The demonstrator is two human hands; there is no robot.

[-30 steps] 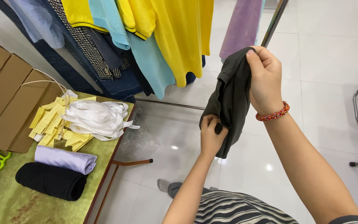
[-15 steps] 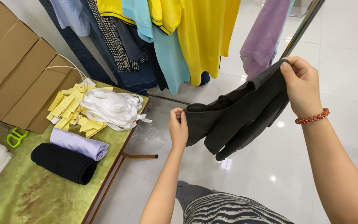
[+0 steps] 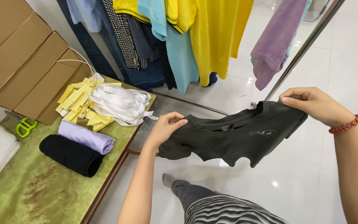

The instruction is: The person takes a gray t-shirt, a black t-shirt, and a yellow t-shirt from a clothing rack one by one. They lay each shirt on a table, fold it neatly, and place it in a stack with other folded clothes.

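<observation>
Dark grey cotton T-shirt hangs stretched between both hands: left hand and right hand each pinch a shoulder, right of the green bench.

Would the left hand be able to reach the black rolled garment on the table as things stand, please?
Probably yes, but not freely: the left hand is pinching one shoulder of the dark T-shirt, held up with the right hand. The black rolled garment lies near the table edge, with nothing between them. It would have to let go first.
</observation>
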